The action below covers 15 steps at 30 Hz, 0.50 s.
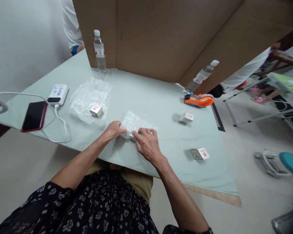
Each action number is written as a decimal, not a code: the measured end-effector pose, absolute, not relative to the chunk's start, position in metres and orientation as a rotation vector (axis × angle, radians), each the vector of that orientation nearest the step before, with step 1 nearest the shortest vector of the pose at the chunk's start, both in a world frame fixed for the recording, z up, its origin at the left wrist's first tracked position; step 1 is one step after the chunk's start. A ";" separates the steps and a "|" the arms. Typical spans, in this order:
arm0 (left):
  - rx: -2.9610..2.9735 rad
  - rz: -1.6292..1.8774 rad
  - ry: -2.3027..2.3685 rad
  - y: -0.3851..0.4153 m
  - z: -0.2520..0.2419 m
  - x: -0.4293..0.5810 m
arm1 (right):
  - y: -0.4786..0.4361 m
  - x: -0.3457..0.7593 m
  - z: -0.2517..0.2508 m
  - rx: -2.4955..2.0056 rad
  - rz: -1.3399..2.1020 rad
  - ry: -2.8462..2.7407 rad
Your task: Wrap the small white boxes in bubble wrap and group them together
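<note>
Both my hands rest on a folded piece of clear bubble wrap near the front edge of the pale green table. My left hand pinches its left end with closed fingers. My right hand presses its near edge, fingers curled over it. Whether something is inside the wrap I cannot tell. A small white box with a red mark lies on a second flat sheet of bubble wrap to the left.
Two more small boxes, one and another, lie at the right. An orange tape dispenser, two water bottles, a power bank and a red phone are also on the table. A brown cardboard screen stands behind; other people are beyond it.
</note>
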<state>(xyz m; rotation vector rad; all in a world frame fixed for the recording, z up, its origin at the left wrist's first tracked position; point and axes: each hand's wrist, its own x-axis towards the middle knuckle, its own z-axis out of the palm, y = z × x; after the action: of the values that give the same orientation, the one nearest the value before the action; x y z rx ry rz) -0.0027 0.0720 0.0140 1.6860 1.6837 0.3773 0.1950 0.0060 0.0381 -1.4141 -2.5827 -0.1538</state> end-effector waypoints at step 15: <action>1.507 0.488 1.243 0.059 0.050 0.024 | 0.004 0.198 0.042 -1.398 -0.032 -2.539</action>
<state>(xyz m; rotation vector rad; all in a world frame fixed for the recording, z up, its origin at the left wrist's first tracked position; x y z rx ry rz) 0.0242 0.0591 0.0502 1.5068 1.2426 0.4884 0.1978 0.0039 0.0419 -1.3982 -2.5392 -0.0319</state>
